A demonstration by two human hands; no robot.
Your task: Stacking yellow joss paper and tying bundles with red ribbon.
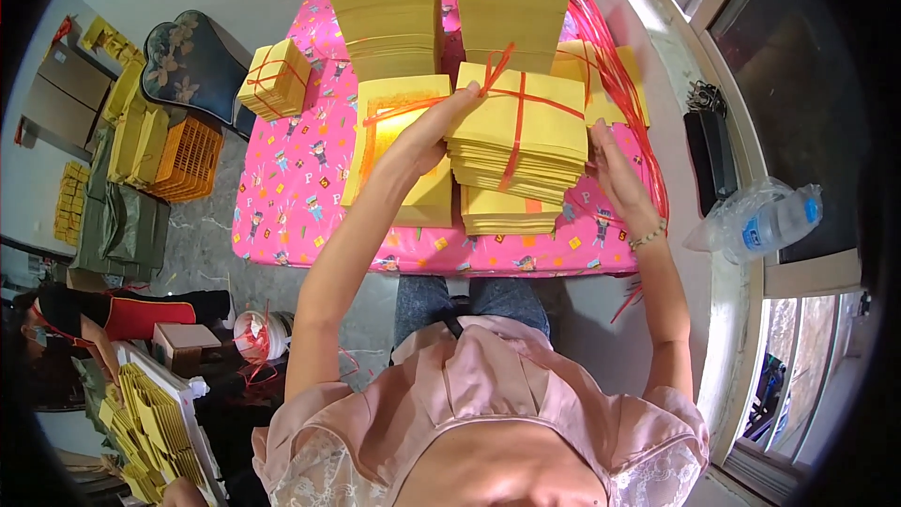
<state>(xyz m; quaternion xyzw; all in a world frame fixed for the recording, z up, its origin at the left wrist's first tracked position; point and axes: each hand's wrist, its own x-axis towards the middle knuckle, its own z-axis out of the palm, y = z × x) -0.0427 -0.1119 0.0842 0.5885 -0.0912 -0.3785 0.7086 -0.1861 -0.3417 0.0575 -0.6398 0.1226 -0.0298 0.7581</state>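
Observation:
A bundle of yellow paper sheets (549, 136), tied crosswise with red plastic string, is held tilted between my hands above the pink patterned tablecloth. My left hand (450, 117) grips its left edge, thumb on top near the red knot, the other fingers partly hidden. At the right edge, my right hand (615, 164) presses against the side, its fingers pointing up and away. Beneath the bundle lies another low yellow paper stack (507, 222), partly covered. Left of it, a yellow paper stack (404, 197) with an orange-printed top has red string across it.
Tall yellow paper stacks (389, 28) stand at the back. A smaller tied bundle (274, 80) sits back left. Red string strands (615, 66) hang along the table's right side. A plastic bottle (779, 225) lies on the right sill. Another person (84, 329) handles yellow paper at lower left.

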